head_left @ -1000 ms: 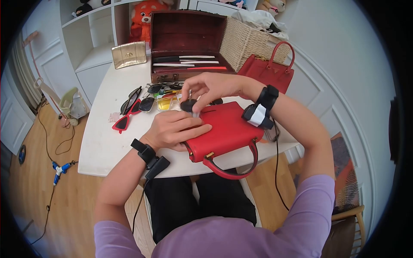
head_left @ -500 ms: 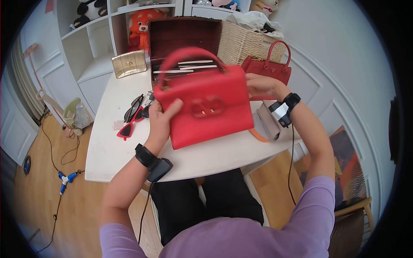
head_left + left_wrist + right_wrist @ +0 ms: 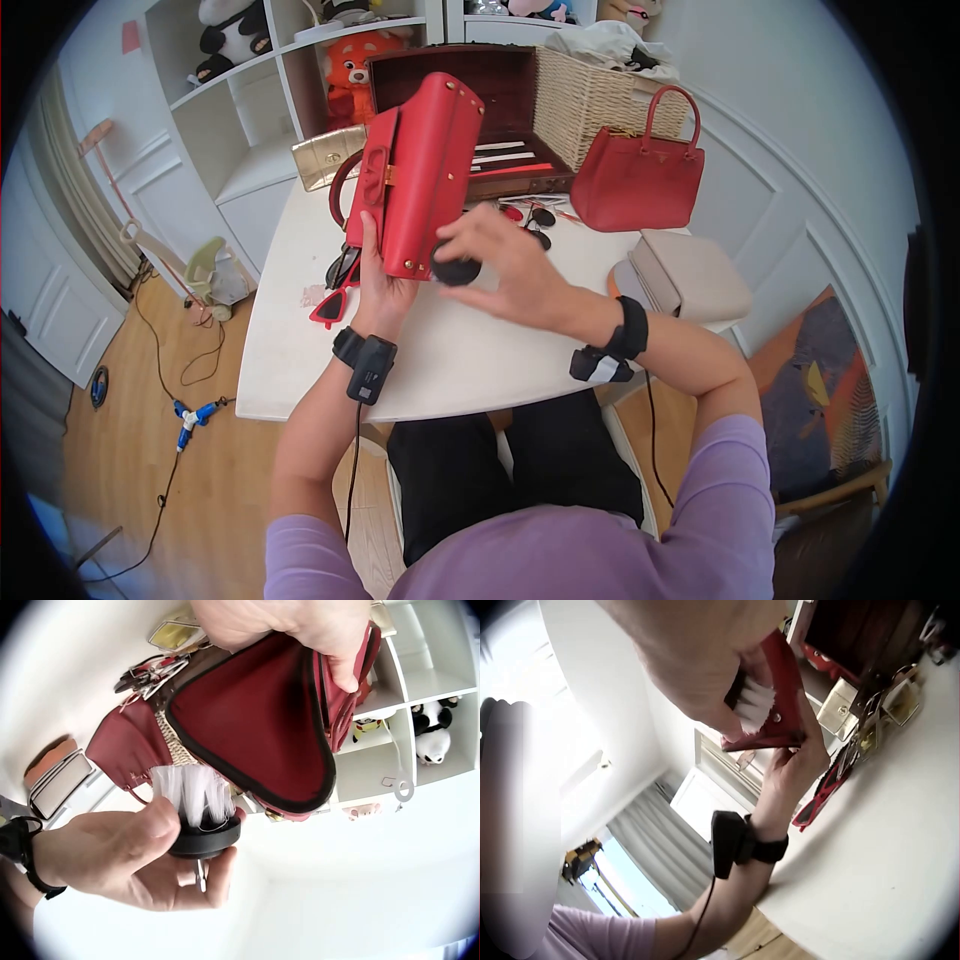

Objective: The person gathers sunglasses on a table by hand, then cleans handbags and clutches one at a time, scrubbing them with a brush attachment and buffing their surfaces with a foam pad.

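A red handbag [image 3: 435, 165] is held up over the table by my left hand [image 3: 388, 290], tilted with its base and metal studs turned to the right. My left thumb lies on its front flap, and the other fingers are behind it. My right hand [image 3: 520, 265] grips a round brush [image 3: 456, 268] with a black disc. In the left wrist view, the brush [image 3: 206, 836] shows white bristles [image 3: 196, 793] and a short metal shank [image 3: 200, 876]. Its bristles are close to the dark-edged side [image 3: 255, 720] of the bag.
Behind the hands stands an open dark red chest [image 3: 505, 140] beside a woven basket [image 3: 570, 100]. A second red handbag [image 3: 645, 180] and a beige bag [image 3: 695, 275] are at right. Red sunglasses [image 3: 328, 308] and a gold purse [image 3: 322, 155] are at left.
The handbag was lying flat under the brush, then was lifted and turned; now it is tilted, base to the right. My right hand swung out right, then came back with the brush to the bag's side.
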`<state>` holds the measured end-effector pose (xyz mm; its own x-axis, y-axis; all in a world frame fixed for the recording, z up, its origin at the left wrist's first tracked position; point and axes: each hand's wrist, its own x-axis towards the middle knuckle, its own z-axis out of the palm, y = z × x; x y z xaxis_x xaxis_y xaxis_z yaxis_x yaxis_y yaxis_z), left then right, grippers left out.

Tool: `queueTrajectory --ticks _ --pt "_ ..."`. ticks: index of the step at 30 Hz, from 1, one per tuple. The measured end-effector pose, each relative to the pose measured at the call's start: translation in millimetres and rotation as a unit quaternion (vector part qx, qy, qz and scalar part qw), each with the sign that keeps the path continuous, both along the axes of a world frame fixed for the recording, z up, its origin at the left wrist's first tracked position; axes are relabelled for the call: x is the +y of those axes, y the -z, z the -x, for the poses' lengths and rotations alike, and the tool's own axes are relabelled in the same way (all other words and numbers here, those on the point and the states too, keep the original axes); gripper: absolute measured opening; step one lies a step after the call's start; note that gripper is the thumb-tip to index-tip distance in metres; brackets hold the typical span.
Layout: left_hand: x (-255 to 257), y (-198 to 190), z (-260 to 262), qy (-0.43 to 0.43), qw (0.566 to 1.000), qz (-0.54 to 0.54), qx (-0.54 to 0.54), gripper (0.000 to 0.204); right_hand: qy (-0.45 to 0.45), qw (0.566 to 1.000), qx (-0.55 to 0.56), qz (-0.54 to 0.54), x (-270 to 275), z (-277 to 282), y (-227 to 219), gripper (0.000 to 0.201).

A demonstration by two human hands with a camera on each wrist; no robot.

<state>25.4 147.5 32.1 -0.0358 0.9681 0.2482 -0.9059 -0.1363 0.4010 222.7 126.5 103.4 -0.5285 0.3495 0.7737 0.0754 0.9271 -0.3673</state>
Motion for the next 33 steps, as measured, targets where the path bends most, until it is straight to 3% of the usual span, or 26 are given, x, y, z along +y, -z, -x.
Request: queueTrajectory --ticks 2,5,8,9,10,12,14,16,17,18,19,20,21,22,24,27,30,33 --pt "-2.3 0.9 -1.9 0.031 0.999 -0.009 0.041 0.067 -0.025 0.993 -0.038 -0.109 -2.8 4.9 1.9 0.036" --pt "-10.0 0.3 -8.8 -0.005 0.996 -0.023 0.081 0.063 0.013 0.983 0.063 -0.170 28.0 0.1 -31.0 0.033" --pt "-11.4 6.9 -7.0 -0.008 0.996 0.002 0.083 0.057 0.095 0.965 0.229 -0.087 87.5 -21.3 -56.9 0.035" --pt "-9.8 11.6 -4.8 -0.045 0.992 0.021 0.117 0.055 0.109 0.964 0.241 -0.031 96.4 -29.3 -63.5 0.035" --pt "-7.4 17.7 -2.0 -0.082 0.984 0.040 0.151 0.053 0.037 0.963 0.252 0.084 101.3 -34.2 -67.9 0.036" --pt "-1.2 31.3 -0.4 -0.099 0.977 0.039 0.184 0.055 -0.046 0.946 0.246 0.204 104.1 -32.2 -57.6 0.036" --pt "5.5 24.9 -0.3 -0.079 0.979 0.033 0.185 0.056 -0.215 0.842 0.283 0.405 98.9 -27.0 -37.6 0.034" --pt "5.3 22.0 1.9 -0.059 0.981 0.028 0.185 0.056 -0.196 0.829 0.173 0.495 92.0 -33.7 -21.6 0.034" --pt "-0.7 21.1 7.7 -0.049 0.981 0.025 0.184 0.056 -0.114 0.870 0.074 0.474 87.1 -40.8 -15.2 0.032" --pt "-4.4 24.2 3.3 -0.040 0.982 0.022 0.181 0.057 -0.109 0.869 0.076 0.477 86.4 -48.8 -12.8 0.032" --pt "-0.2 20.7 2.8 -0.031 0.983 0.019 0.178 0.057 0.059 0.945 -0.027 0.320 86.6 -57.3 -12.2 0.035" --pt "5.1 15.9 9.8 -0.023 0.984 0.017 0.174 0.057 0.221 0.956 -0.133 0.141 88.2 -66.8 -11.0 0.038" --pt "4.2 15.6 15.2 -0.016 0.985 0.015 0.169 0.057 0.265 0.955 -0.115 0.068 105.6 -78.9 4.2 0.045" --pt "4.6 14.4 12.4 -0.010 0.986 0.012 0.163 0.058 0.267 0.954 -0.119 0.071 112.4 -90.4 13.7 0.045" --pt "5.8 11.4 6.1 -0.001 0.988 0.003 0.152 0.058 0.369 0.902 -0.214 0.069 121.4 -108.8 28.2 0.045" --pt "9.4 5.3 9.3 0.011 0.990 -0.013 0.140 0.059 0.360 0.878 -0.284 0.136 137.8 -125.4 60.6 0.051" --pt "7.4 2.7 9.6 0.029 0.992 -0.028 0.123 0.060 0.364 0.882 -0.267 0.134 130.8 -128.3 68.4 0.060" --pt "2.5 1.1 12.0 0.045 0.992 -0.042 0.107 0.060 0.394 0.874 -0.262 0.112 97.1 -132.7 38.0 0.061"
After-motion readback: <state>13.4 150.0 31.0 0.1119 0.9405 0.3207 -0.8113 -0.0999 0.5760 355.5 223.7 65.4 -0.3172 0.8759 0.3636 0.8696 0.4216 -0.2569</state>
